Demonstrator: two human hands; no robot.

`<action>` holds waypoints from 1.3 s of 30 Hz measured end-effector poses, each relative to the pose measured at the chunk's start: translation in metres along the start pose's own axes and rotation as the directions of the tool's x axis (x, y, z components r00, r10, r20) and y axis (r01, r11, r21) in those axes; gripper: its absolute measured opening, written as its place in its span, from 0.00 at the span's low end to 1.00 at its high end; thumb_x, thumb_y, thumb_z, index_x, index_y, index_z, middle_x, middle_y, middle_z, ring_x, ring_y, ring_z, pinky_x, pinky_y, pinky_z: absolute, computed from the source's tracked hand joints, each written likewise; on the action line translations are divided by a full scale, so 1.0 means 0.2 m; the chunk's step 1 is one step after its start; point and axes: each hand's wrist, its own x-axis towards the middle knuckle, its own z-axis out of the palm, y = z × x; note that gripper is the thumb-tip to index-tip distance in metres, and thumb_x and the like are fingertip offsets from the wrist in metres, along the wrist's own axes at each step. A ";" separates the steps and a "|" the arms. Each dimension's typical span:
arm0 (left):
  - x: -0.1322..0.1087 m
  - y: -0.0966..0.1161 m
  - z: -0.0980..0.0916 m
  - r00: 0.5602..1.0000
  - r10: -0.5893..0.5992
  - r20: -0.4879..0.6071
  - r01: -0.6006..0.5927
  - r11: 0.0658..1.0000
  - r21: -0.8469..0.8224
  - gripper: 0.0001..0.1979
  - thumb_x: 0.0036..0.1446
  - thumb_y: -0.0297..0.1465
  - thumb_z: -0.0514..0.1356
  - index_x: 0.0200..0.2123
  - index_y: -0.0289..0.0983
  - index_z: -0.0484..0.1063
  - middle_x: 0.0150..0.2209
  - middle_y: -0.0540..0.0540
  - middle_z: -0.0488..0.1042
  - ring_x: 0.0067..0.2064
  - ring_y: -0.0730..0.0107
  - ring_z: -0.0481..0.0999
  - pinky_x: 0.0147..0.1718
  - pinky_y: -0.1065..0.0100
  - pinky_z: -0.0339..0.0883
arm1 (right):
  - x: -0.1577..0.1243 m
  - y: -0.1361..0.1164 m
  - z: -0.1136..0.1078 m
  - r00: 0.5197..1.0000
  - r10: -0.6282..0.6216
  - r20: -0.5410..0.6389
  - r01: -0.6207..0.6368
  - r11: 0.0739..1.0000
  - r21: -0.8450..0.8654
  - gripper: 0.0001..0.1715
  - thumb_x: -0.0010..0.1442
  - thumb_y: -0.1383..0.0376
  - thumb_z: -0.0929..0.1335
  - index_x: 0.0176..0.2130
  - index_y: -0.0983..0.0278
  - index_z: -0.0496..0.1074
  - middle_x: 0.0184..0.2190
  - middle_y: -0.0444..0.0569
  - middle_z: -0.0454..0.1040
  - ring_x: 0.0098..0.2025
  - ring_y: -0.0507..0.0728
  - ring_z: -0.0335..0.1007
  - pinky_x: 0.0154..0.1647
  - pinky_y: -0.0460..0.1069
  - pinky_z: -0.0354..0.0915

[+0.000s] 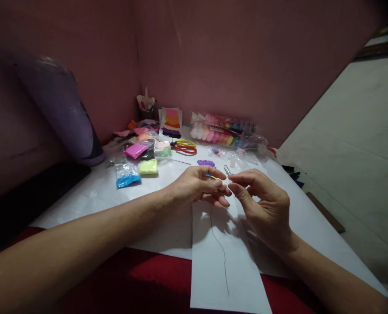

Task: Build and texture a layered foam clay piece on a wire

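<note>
1. Thin blue-and-yellow stick [211, 176] is what I'm watching. It sits up off the white table [92, 192], pinched in the left hand [197, 185] between the thumb and the first fingers, with only a short stretch showing.
2. Right hand [266, 205] is just beside it. Its thumb and forefinger are drawn narrow, tip to tip with the left fingers, and I cannot tell whether anything lies between them.
3. Risk, as I judge it: the stick is slim and held only at the fingertips, so a loose pinch or a nudge from the right hand could drop it among the clutter.
4. Second risk: a fine dark thread [220, 246] trails down the white paper sheet [213, 283] under the hands. A wrist dragging across could snag it or shift the sheet.
5. A small silver tube [227, 170] lies close behind the fingertips and looks easy to knock away.
6. On looks, the stick is blue at the far end and yellow toward the fingers, straight and very thin. I cannot make out its material.
7. Behind it lies a purple flower-shaped piece [206, 162], with the yellow-and-red scissors [185, 146] further back.
</note>
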 end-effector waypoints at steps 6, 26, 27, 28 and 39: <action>0.00 -0.01 -0.01 1.000 0.004 0.002 -0.004 1.000 0.000 0.06 0.58 0.21 0.57 0.40 0.29 0.67 0.28 0.43 0.76 0.27 0.69 0.79 0.28 0.69 0.71 | 0.00 0.00 0.01 0.999 0.041 0.027 -0.040 0.998 -0.039 0.07 0.60 0.68 0.70 0.30 0.62 0.70 0.25 0.41 0.71 0.26 0.50 0.66 0.26 0.46 0.61; 0.00 -0.01 -0.01 1.000 -0.015 0.000 0.015 1.000 0.017 0.05 0.57 0.21 0.57 0.39 0.29 0.67 0.30 0.41 0.76 0.27 0.69 0.78 0.29 0.68 0.70 | 0.01 0.01 0.00 0.995 0.099 0.029 -0.097 0.992 -0.079 0.08 0.62 0.66 0.68 0.29 0.62 0.68 0.21 0.40 0.69 0.21 0.50 0.65 0.25 0.46 0.62; 0.00 -0.01 -0.01 1.000 -0.019 0.002 0.019 1.000 0.019 0.06 0.57 0.21 0.57 0.39 0.29 0.67 0.30 0.41 0.76 0.27 0.69 0.79 0.29 0.68 0.70 | 0.01 0.01 0.00 0.994 0.103 0.032 -0.100 0.992 -0.077 0.08 0.62 0.66 0.67 0.29 0.62 0.68 0.20 0.40 0.69 0.21 0.50 0.65 0.25 0.46 0.62; 0.00 0.00 -0.01 1.000 -0.022 0.006 0.022 1.000 0.019 0.06 0.57 0.21 0.57 0.39 0.29 0.67 0.30 0.41 0.76 0.27 0.69 0.79 0.29 0.67 0.70 | 0.01 0.01 0.00 0.994 0.103 0.033 -0.100 0.992 -0.077 0.09 0.63 0.66 0.66 0.30 0.62 0.68 0.20 0.40 0.69 0.21 0.50 0.65 0.24 0.46 0.61; 0.02 -0.02 -0.01 0.996 -0.051 0.074 0.051 0.999 0.000 0.06 0.57 0.19 0.56 0.39 0.29 0.67 0.29 0.42 0.76 0.27 0.66 0.80 0.28 0.68 0.73 | 0.00 -0.01 0.00 0.995 0.069 0.069 -0.069 0.998 -0.001 0.11 0.65 0.67 0.65 0.30 0.63 0.72 0.22 0.41 0.69 0.23 0.49 0.65 0.27 0.46 0.62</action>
